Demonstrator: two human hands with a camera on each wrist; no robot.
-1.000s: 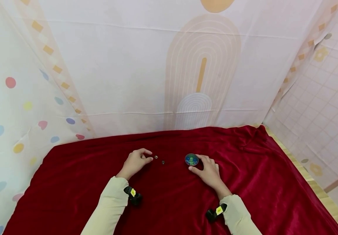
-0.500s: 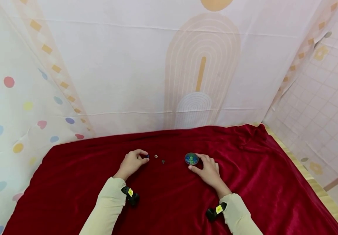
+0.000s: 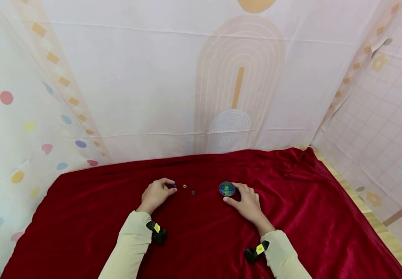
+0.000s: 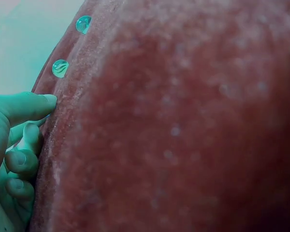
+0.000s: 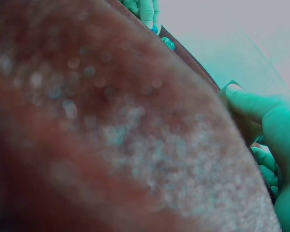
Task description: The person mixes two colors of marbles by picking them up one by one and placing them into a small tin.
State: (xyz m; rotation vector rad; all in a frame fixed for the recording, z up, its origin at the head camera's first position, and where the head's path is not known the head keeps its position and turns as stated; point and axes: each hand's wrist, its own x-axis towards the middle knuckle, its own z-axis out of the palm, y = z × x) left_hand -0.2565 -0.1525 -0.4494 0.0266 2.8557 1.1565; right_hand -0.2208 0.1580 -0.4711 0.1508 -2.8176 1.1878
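In the head view my left hand (image 3: 155,194) pinches a small blue marble (image 3: 175,186) between thumb and forefinger, low over the red cloth. Two clear marbles lie just to its right: a pale one (image 3: 184,186) and a darker one (image 3: 192,192). The left wrist view shows both clear marbles (image 4: 60,68) beyond the fingertips, while the blue one is mostly hidden there. My right hand (image 3: 246,201) grips the side of a small round cup (image 3: 219,192), thumb in front and fingers behind. Blue and green marbles (image 3: 226,190) fill its bottom.
A wrinkled red velvet cloth (image 3: 194,240) covers the table, with a strip of pale wood (image 3: 368,213) along the right edge. Patterned white curtains (image 3: 145,85) rise behind and at both sides.
My left hand has drawn back slightly left from the clear marbles, and a blue marble now shows between its fingertips. The right hand keeps holding the cup in place.
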